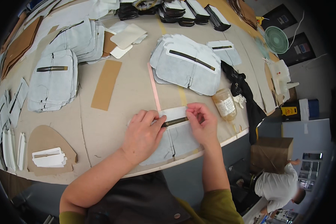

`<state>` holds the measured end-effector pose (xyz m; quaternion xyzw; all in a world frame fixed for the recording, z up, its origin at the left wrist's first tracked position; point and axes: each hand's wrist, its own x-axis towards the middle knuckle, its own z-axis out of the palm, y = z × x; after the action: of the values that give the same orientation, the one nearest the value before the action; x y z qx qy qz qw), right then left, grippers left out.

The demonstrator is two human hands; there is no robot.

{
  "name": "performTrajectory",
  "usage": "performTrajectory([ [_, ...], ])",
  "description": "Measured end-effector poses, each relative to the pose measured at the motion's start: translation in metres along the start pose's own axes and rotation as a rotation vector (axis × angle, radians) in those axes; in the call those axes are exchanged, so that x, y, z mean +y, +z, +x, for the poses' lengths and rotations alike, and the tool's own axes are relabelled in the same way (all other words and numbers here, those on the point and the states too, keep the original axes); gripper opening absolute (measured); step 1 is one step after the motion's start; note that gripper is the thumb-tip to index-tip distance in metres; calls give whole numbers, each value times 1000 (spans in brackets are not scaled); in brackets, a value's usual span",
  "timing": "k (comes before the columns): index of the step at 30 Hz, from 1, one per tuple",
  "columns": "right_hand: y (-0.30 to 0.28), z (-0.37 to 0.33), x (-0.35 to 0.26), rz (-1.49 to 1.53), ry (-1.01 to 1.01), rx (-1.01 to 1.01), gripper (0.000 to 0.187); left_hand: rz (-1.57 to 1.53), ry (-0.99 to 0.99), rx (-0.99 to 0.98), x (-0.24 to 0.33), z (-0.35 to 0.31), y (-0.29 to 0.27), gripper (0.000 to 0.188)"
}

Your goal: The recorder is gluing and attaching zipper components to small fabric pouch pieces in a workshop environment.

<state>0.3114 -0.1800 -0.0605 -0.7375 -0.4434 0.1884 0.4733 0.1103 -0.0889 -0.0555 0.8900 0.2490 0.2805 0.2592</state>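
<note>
A pale grey-blue panel (183, 139) lies flat at the table's front edge, with a dark seam running down it. Across its upper part is a white slotted piece (175, 112), its slot framing a dark zipper-like strip (176, 122). My left hand (142, 131) is closed, its fingertips pressed down at the left end of the white piece and strip. At the other end, my right hand (202, 122) pinches the white piece with thumb and forefinger. The fingers hide both ends of the strip.
Beyond my hands lies a stack of similar panels (186, 71); another stack (52, 84) is at left. A brown card strip (106, 85) and a pink strip (153, 86) lie between. Right of my hand is a glue bottle (225, 104). A person (278, 184) stands beyond the table.
</note>
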Motion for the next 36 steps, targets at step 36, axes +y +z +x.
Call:
performTrajectory([
  [36, 19, -14, -20, -68, -211, -204, 25, 27, 13, -45, -3, -7, -2, 42],
])
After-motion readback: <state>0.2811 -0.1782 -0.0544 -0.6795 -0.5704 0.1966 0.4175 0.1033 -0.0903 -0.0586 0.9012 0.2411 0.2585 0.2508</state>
